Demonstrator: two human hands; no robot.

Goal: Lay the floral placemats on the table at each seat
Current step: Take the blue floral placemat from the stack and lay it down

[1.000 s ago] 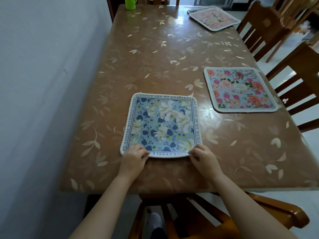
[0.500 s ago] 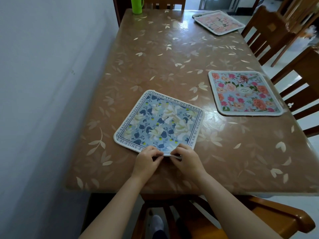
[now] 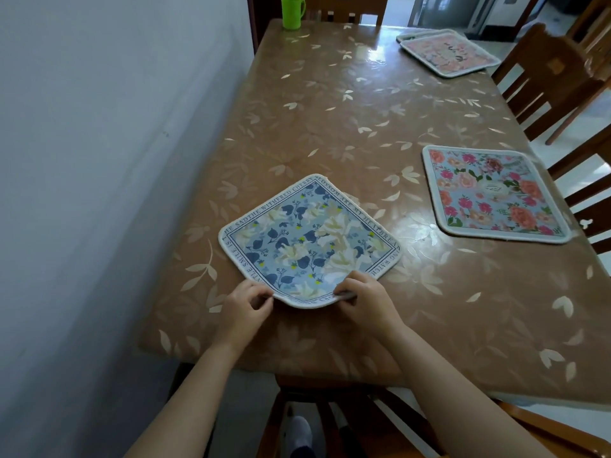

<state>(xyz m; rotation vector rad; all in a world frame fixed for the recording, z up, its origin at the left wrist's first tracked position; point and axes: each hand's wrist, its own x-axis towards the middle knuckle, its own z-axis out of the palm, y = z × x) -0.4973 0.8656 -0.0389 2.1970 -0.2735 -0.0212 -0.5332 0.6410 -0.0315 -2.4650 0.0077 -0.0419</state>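
Blue-and-cream cloth forms the square floral placemat (image 3: 307,239). It is printed with navy leaves, pale blossoms and small yellow dots, framed by a line of dark lettering and a whitish corded rim with rounded corners. It lies on the brown, glossy, leaf-patterned table (image 3: 347,127) close to the near edge, turned cornerwise so that one corner points at the person.

The left hand (image 3: 246,304) pinches the rim just left of that near corner with curled fingers. The right hand (image 3: 365,300) pinches the rim just right of it, fingers lying over the cloth.

Well apart, by the table's right edge, a square pink-flowered placemat (image 3: 492,193) lies flat. A stack of pinkish placemats (image 3: 449,52) sits at the far right corner.

A green plastic cup with a handle (image 3: 292,11) stands upright at the far left corner; its inside cannot be seen.
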